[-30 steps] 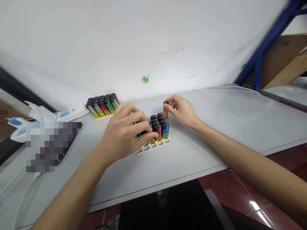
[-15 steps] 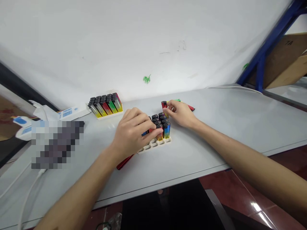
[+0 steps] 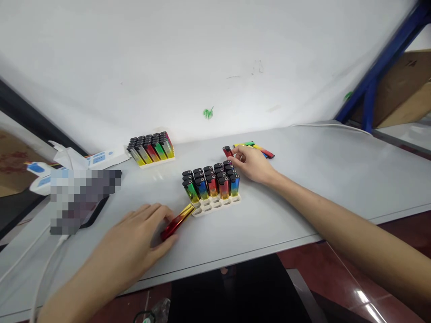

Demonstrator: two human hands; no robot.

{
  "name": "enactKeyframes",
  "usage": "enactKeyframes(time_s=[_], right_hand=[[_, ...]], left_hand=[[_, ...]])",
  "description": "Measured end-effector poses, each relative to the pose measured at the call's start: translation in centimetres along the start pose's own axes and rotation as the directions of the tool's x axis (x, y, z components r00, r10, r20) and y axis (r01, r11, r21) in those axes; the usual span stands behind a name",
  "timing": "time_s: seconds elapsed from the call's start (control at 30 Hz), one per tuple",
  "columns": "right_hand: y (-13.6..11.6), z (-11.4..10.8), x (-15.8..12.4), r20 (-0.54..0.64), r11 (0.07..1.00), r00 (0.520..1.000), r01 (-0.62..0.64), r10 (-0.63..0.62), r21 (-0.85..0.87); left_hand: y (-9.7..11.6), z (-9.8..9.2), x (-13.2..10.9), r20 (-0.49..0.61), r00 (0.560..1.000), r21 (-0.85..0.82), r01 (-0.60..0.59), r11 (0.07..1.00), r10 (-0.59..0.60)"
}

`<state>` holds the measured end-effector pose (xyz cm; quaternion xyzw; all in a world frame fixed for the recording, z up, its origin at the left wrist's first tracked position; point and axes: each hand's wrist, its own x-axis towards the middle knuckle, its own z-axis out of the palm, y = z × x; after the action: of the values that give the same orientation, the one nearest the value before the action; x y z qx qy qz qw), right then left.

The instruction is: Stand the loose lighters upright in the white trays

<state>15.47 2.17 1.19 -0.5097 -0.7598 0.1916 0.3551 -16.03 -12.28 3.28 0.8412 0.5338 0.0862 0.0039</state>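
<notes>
A white honeycomb rack (image 3: 217,204) holds several upright lighters (image 3: 212,185) with black tops and shiny green, blue, red and gold bodies; its front cells hold none. My left hand (image 3: 144,231) is left of the rack, thumb and fingers apart on either side of a red-and-gold lighter (image 3: 178,221) lying on the table against the rack's corner. Whether the fingers touch it is unclear. Behind the rack's right end, my right hand (image 3: 252,163) pinches a red lighter (image 3: 227,151) with a black top, tilted; its lower part is hidden.
At the back left stands another white rack (image 3: 157,162) filled with lighters. Loose lighters (image 3: 264,150) lie beyond my right hand. Power strips (image 3: 101,158), a blurred-out dark object (image 3: 85,202) and white cables (image 3: 47,264) occupy the left side. A white wall (image 3: 168,67) borders the table.
My left hand has moved from over the rack down and left to the lying lighter, uncovering the rack's lighters. My right hand has shifted slightly left and down with its lighter, which now tilts.
</notes>
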Motion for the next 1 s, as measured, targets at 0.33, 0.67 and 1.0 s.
enactKeyframes(time_s=[0.33,0.67,1.0], right_hand=[[0.2,0.1,0.0,0.02,1.0,0.999,0.025,-0.025,0.009],[0.6,0.4,0.1,0.006,0.996,0.996,0.084,-0.084,0.008],[0.3,0.2,0.1,-0.004,0.995,0.998,0.057,-0.057,0.081]], left_hand=[[3.0,-0.6,1.5,-0.299,0.947,0.022,-0.113,0.993,0.115],[6.4,-0.7,5.9,-0.389,0.891,0.238,-0.147,0.96,0.233],[6.4,-1.1,7.2,-0.391,0.831,0.327,-0.276,0.904,0.395]])
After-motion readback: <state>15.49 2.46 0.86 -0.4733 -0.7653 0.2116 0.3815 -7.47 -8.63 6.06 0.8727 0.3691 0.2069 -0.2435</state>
